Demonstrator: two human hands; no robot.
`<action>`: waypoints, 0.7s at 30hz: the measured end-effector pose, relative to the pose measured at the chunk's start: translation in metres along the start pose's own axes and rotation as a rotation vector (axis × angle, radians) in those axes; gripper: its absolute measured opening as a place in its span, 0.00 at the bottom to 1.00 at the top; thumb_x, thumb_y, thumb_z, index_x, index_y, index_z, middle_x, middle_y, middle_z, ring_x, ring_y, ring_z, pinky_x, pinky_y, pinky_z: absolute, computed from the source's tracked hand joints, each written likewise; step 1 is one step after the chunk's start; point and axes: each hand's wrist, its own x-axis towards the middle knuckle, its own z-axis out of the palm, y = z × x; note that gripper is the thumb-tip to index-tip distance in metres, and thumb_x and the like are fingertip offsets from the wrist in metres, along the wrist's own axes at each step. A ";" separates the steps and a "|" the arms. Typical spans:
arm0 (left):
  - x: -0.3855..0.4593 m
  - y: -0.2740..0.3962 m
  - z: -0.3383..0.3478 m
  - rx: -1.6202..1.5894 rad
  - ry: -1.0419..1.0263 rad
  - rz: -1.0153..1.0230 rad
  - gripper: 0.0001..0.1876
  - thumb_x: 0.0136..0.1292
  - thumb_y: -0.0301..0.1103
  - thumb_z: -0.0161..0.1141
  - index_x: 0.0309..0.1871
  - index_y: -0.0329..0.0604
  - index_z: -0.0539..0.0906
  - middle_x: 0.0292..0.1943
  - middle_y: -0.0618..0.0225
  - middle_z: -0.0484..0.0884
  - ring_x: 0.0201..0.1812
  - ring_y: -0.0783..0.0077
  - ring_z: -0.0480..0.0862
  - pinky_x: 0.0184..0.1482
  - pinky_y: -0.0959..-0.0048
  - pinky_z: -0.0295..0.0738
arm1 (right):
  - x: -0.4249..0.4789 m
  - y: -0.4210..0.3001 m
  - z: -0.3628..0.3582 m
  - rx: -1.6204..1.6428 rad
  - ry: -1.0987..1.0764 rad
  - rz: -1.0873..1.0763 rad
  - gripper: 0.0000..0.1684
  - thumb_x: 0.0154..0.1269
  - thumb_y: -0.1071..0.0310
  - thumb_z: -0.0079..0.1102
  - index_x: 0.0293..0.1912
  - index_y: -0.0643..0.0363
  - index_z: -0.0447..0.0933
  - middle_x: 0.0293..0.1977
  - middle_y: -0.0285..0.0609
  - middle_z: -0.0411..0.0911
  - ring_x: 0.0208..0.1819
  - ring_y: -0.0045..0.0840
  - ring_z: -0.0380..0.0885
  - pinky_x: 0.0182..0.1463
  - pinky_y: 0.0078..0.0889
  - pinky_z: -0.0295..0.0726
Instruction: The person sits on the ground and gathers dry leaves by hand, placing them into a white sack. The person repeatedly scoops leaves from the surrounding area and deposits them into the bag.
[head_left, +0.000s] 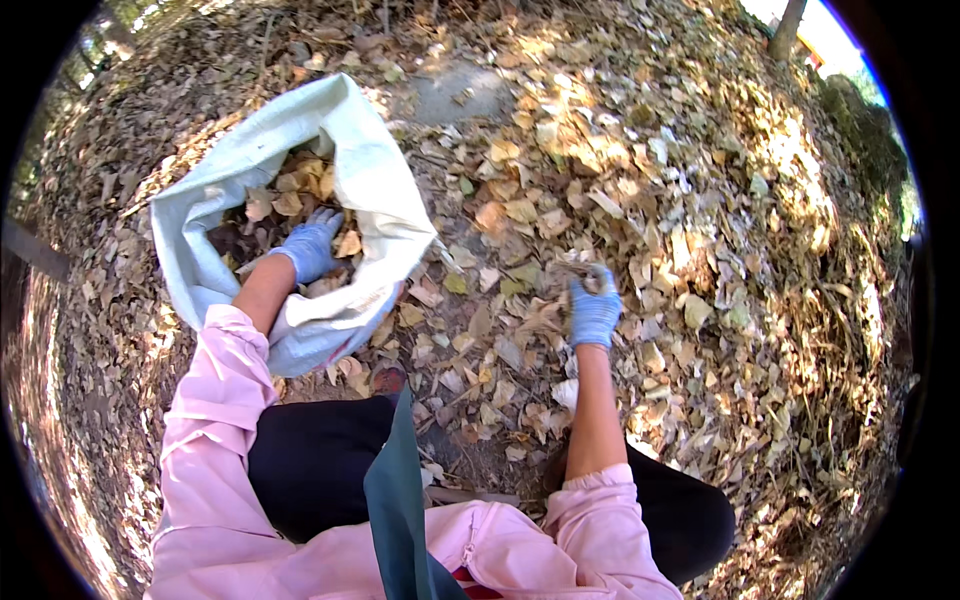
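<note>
A white woven plastic sack (386, 180) stands with its mouth wide and its rim folded outward. Dry leaves (300, 184) lie inside it. My left hand (311, 246), in a light blue glove, reaches over the near rim and rests on those leaves with the fingers extended. To the right of the sack, my right hand (595, 306) wears a matching glove and is low over the leaf-covered ground. Its fingers curl around a clump of dry leaves (564, 283); the clump's underside is hidden.
Fallen leaves (697, 311) cover the ground on all sides. A flat grey stone or bare patch (461, 94) shows beyond the sack. A tree trunk (787, 30) rises at the far right. My shoe (389, 381) is close to the sack's near side.
</note>
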 end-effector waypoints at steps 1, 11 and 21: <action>-0.006 0.009 -0.016 0.028 0.032 0.019 0.52 0.49 0.50 0.74 0.73 0.35 0.60 0.73 0.45 0.58 0.75 0.48 0.58 0.74 0.58 0.57 | 0.014 -0.017 -0.007 0.162 0.012 -0.125 0.22 0.53 0.73 0.74 0.49 0.60 0.79 0.40 0.38 0.80 0.41 0.21 0.76 0.50 0.27 0.77; -0.148 0.034 -0.132 0.094 0.256 0.022 0.43 0.51 0.53 0.70 0.69 0.42 0.69 0.69 0.51 0.66 0.67 0.52 0.71 0.67 0.60 0.67 | -0.055 -0.390 0.016 0.764 0.002 -1.087 0.23 0.54 0.76 0.71 0.51 0.54 0.80 0.39 0.36 0.81 0.36 0.19 0.82 0.36 0.20 0.85; -0.166 -0.024 -0.145 -0.160 0.506 0.059 0.20 0.63 0.31 0.66 0.58 0.40 0.80 0.53 0.62 0.83 0.52 0.70 0.83 0.58 0.71 0.77 | -0.033 -0.348 0.004 -0.059 -0.875 -0.800 0.33 0.65 0.52 0.65 0.65 0.53 0.71 0.49 0.50 0.82 0.51 0.34 0.83 0.56 0.32 0.82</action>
